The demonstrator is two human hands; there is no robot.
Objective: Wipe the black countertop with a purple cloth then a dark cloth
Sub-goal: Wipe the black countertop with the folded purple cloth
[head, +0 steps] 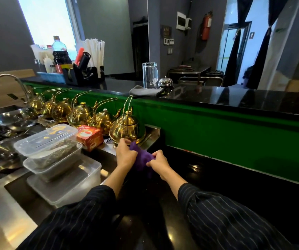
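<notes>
The purple cloth (142,159) sits bunched between both hands, just above the near end of the black countertop (217,177), a little below the middle of the scene. It looks soft and fuzzy, a deep violet, crumpled into a loose wad with one peak poking up at its 11 o'clock and a tail hanging toward 6. The left hand (126,156) pinches its left side with fingers curled closed on the fabric; the right hand (158,164) grips the right side the same way, knuckles up. Both hold the cloth, and whether it touches the counter underneath I cannot tell.

To my eye the person is folding or gathering the cloth before wiping. Doing it well means flattening it into a pad with a broad face down, then sweeping in long overlapping passes away toward 3 o'clock, where the glossy black surface runs on beneath the green wall panel (226,127). Loose ends should be tucked in so they do not drag.

At 11 o'clock from the cloth, just beside the left hand, stands a brass teapot (126,129), the nearest of a row; a careless stroke could knock it. A red tea box (90,137) lies at 10 o'clock, stacked clear containers (54,154) at 9. Up at 12 o'clock, on the raised ledge, a dark cloth (146,90) waits folded, beside a glass jug (149,74).
</notes>
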